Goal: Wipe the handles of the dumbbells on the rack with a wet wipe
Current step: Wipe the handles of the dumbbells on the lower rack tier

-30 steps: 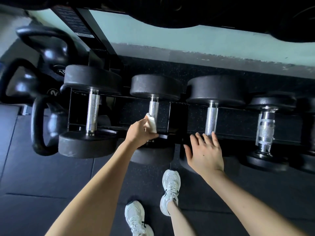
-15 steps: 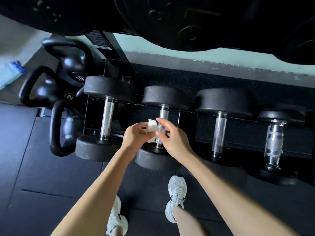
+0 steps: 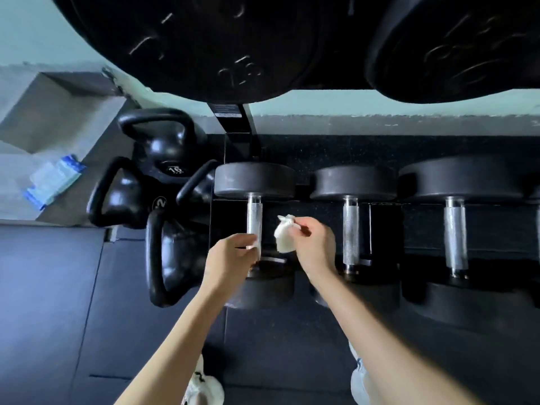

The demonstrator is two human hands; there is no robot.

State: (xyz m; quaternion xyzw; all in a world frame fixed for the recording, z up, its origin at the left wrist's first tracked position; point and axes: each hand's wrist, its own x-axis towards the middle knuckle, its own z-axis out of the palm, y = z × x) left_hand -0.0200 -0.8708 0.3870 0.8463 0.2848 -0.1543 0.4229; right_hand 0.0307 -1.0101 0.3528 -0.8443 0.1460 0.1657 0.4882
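Huge black discs (image 3: 204, 45) fill the top of the view, blurred, with a pale green wall showing under them. Below spreads the dark rubber floor (image 3: 52, 302). Against the wall stands the black rack (image 3: 233, 124), its low tier carrying a row of dumbbells with their handles pointing away from the person. Counting from the left, the third dumbbell (image 3: 461, 179) is the bulkiest, the middle dumbbell (image 3: 350, 182) sits beside it, and the end dumbbell (image 3: 254, 179) is next to the rack's upright. Three black kettlebells (image 3: 172, 258) crowd together on the floor just left of the rack. Both bare forearms reach in from below. The left hand (image 3: 230, 255) is at the lower end of the end dumbbell's knurled steel handle (image 3: 254, 217), fingers curled toward it. Blur there keeps me from telling whether it actually grasps the bar. The right hand (image 3: 312, 247) is grasping the wet wipe (image 3: 285, 235), pinching the bunched white wad near its top. The wad hangs in the gap between the end dumbbell's handle and the middle one, just beside the first and apart from it. White shoes (image 3: 204, 387) show at the bottom edge. A small blue-and-white packet (image 3: 54, 182) lies on the grey ledge off to the left.
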